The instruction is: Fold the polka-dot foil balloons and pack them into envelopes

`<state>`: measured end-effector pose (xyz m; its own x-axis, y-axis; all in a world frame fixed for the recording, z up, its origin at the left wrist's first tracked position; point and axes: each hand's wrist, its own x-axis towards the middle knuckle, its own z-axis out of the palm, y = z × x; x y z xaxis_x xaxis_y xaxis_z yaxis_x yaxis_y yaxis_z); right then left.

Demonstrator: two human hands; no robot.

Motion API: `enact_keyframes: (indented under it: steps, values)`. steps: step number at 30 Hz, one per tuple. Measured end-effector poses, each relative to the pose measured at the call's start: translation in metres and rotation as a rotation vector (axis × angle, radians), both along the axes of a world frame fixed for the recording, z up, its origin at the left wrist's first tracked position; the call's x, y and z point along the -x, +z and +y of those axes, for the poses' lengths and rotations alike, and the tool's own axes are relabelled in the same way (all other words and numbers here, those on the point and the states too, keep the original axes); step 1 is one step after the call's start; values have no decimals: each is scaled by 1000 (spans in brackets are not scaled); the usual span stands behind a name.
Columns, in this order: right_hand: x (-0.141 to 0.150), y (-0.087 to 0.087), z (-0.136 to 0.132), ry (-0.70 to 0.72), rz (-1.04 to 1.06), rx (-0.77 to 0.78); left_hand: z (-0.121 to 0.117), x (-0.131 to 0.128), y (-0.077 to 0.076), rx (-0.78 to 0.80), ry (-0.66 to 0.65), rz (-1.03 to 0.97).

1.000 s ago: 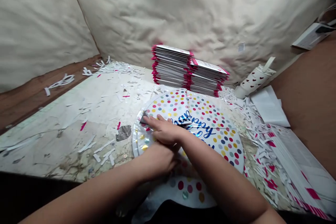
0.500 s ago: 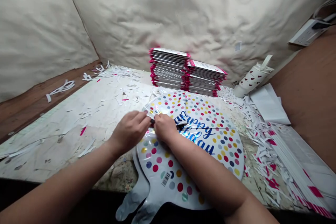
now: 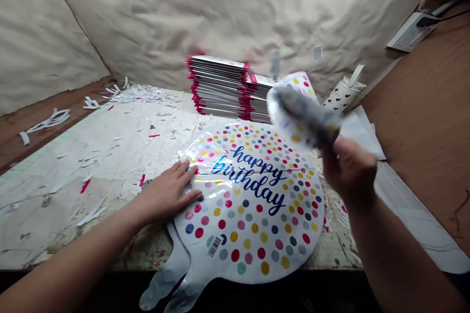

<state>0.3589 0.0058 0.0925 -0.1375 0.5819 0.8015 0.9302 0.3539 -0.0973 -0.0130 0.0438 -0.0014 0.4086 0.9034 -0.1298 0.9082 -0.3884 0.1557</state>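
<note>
Left of the polka-dot balloon (image 3: 253,227), the person's left hand (image 3: 167,190) is bare, with slim fingers that narrow to rounded tips, a shorter thumb and a smooth back. The left forearm (image 3: 88,249), on the same side of the balloon, is bare too, narrow at the wrist and fuller toward the elbow end. Right of the balloon, the right hand (image 3: 354,168) is likewise bare, though blur softens its outline, so the knuckles and nails cannot be judged fairly. The right forearm (image 3: 400,254), also right of the balloon, is bare along its visible length and thickens away from the wrist.
</note>
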Motion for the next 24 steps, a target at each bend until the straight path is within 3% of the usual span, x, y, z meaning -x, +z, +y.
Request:
enact_keyframes:
  steps: [2,5,7,9,11,13,17,21,24]
  values:
    - [9,-29,-32,304,-98,164,2,3,18,-78,83,-97]
    - [16,-78,-70,599,-204,507,3,-5,46,-495,214,-283]
    - [14,-105,-86,652,-217,668,2,-25,56,-684,113,-381]
    - [10,-120,-93,657,-201,768,1,-58,53,-613,-182,-426]
    - [7,-125,-97,667,-188,831,-1,-95,38,-382,-536,-388]
    - [5,-120,-98,688,-173,859,-5,-129,18,-176,-745,-268]
    - [-6,-105,-93,718,6,853,-10,-160,-12,-19,-710,-75]
    - [-21,-106,-57,357,312,659,-10,-158,-18,-2,-680,-44]
    - [-21,-116,-22,242,131,594,-10,-156,-16,-9,-651,-35]
